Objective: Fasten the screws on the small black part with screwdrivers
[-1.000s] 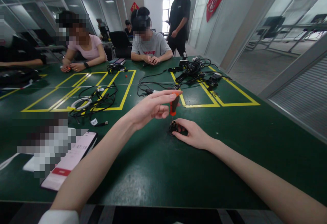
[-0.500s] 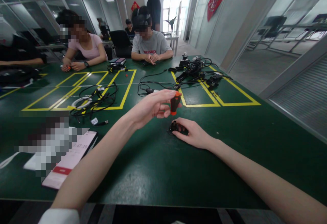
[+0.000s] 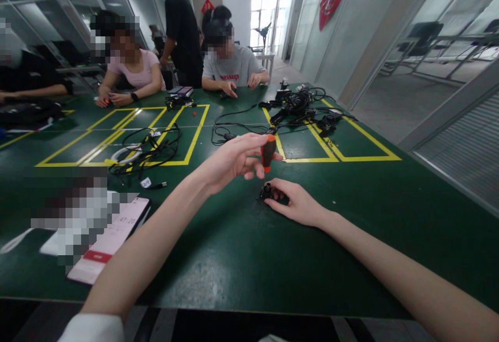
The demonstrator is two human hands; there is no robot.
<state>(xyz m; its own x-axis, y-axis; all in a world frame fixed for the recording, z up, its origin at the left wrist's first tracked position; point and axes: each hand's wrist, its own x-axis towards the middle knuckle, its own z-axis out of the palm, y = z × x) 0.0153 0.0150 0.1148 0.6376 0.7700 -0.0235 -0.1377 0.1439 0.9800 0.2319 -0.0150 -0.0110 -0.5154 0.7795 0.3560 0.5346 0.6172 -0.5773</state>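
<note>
My left hand [image 3: 241,162] holds an orange and black screwdriver [image 3: 268,154] upright by its handle, the index finger reaching over its top. The screwdriver's thin shaft points down at a small black part [image 3: 266,192] on the green table [image 3: 218,243]. Around that black part, the thumb and fingers of my right hand [image 3: 292,201] are closed from the right. The fingers partly cover it, and where the screwdriver's tip meets it is too small to make out.
A phone [image 3: 105,243] lies at the left beside a blurred white item. Coiled cables [image 3: 148,149] rest behind it, and a black cable pile [image 3: 298,104] is at the back right. Several people sit or stand beyond the table, one in a grey shirt [image 3: 237,66].
My left fingers have shifted slightly around the screwdriver handle. In the background, the standing person in black has moved left, and the hands of the person in grey have moved apart.
</note>
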